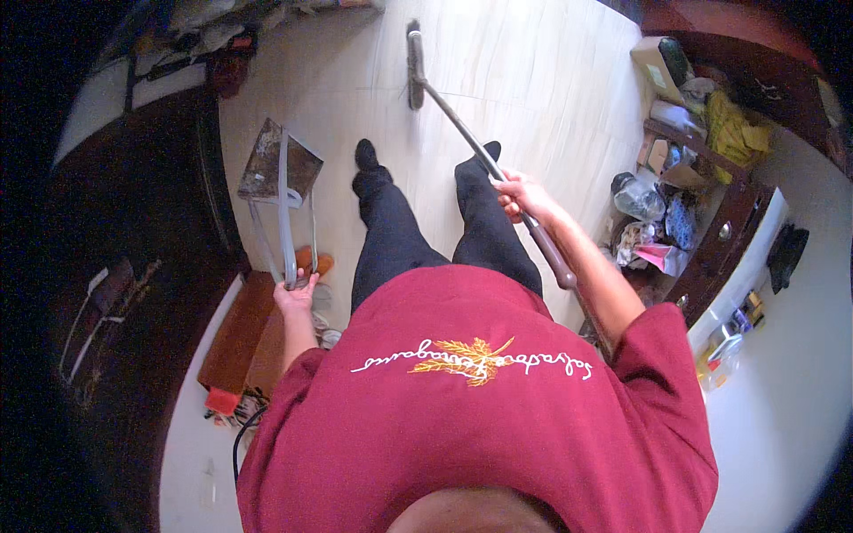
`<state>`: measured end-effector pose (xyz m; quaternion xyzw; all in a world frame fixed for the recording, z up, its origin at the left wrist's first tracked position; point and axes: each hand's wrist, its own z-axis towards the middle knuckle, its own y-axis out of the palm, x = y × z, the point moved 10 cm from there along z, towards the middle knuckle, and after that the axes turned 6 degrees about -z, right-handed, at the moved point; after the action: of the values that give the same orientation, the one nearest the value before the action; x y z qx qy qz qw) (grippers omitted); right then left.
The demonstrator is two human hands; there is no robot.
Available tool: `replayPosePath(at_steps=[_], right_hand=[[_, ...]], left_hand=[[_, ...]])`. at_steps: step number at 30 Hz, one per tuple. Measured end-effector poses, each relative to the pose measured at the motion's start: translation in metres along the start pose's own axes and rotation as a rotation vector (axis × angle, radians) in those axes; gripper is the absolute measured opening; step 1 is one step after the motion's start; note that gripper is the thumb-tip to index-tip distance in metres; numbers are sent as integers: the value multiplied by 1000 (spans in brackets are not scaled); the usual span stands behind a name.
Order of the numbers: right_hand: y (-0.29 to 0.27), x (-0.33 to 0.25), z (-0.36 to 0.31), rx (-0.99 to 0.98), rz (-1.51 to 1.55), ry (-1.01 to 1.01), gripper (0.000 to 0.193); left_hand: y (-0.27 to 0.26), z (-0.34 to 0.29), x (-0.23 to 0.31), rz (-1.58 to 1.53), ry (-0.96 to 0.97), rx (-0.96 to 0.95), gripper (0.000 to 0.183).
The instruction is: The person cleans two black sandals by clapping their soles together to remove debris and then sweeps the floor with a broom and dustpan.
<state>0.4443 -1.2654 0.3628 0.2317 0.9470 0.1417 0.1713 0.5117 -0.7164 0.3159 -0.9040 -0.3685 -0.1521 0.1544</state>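
Observation:
My right hand (524,197) is closed around the long handle of a broom (462,129), below its middle. The handle's brown grip end hangs past my wrist. Far ahead, the broom's narrow dark brush head (415,67) lies on the pale floor. On the left, my left hand (296,293) has its fingers wrapped around the top of a long-handled dustpan's pale frame (286,222). The dustpan's dirty, grey-brown pan (277,169) is at the far end of that frame, tilted. Whether it touches the floor, I cannot tell.
At right, a dark cabinet (724,235) stands beside a heap with a clear plastic bag (638,197), a yellow cloth (733,129) and an opened carton (659,67). At left are a dark doorway (133,204), a brown wooden box (238,333) and orange footwear-like items (313,260).

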Motion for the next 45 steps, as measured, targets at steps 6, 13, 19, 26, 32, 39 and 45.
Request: replayPosePath(at_steps=[6,13,19,26,32,39,45], right_hand=[[34,26,26,-157,-288,83,12],[74,63,116,-253,-663,124,18],[42,30,174,-268,-813,207,21],[-76,-137,178,-153,-599,206,26],[-158,-320,141,0,-758,157,32],[-142,-412,79,167,-614,70,45],[-127,-288,62,-67,-470,279,44]], left_hand=[[-26,-67,-91,-189,-141,71,45],[-65,-78,-187,-361,-316,130,51],[-100,-111,-222,-400,-284,173,45],[-50,-123,-247,-400,-270,200,40],[12,-179,-232,-449,-272,218,44],[34,-211,-213,-501,-311,281,50],[46,-234,-221,-373,-227,337,47]])
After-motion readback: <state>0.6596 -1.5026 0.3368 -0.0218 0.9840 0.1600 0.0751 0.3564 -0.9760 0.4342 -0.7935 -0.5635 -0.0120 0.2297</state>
